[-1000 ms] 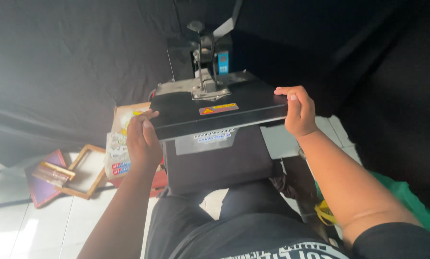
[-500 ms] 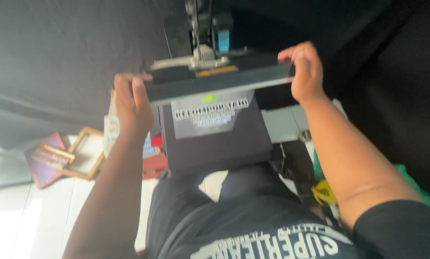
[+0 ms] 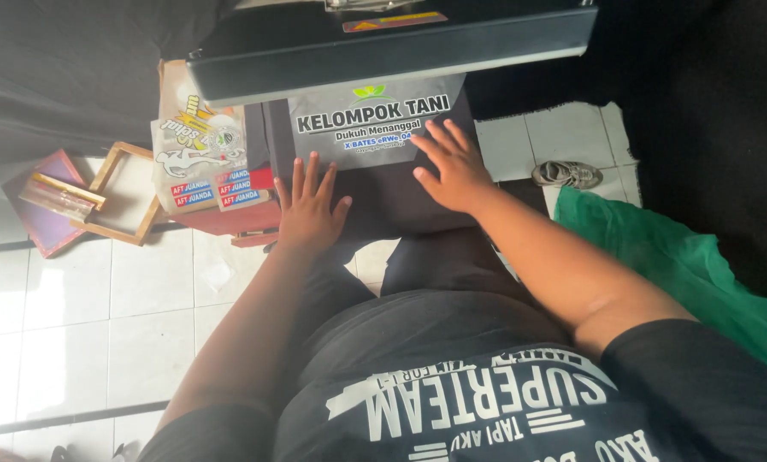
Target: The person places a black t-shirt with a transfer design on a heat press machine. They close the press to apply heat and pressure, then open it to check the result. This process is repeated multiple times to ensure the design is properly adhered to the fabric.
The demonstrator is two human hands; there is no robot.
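A dark garment (image 3: 375, 184) with a grey printed transfer sheet (image 3: 371, 120) lies on the lower bed of a heat press. The black upper plate (image 3: 392, 43) of the press hangs raised above it at the top of the view. My left hand (image 3: 308, 205) rests flat on the garment's near left part, fingers spread. My right hand (image 3: 448, 167) lies flat at the lower right corner of the transfer sheet, fingers apart. Neither hand holds anything.
A stack of printed packets and red boxes (image 3: 204, 162) stands left of the press. Wooden frames (image 3: 84, 197) lie on the white tiled floor. A shoe (image 3: 567, 174) and green cloth (image 3: 691, 257) are to the right. Black fabric backs the scene.
Both hands have left the sides of the upper plate and come down flat onto the garment. The upper plate now sits higher in view, and the camera looks further down.
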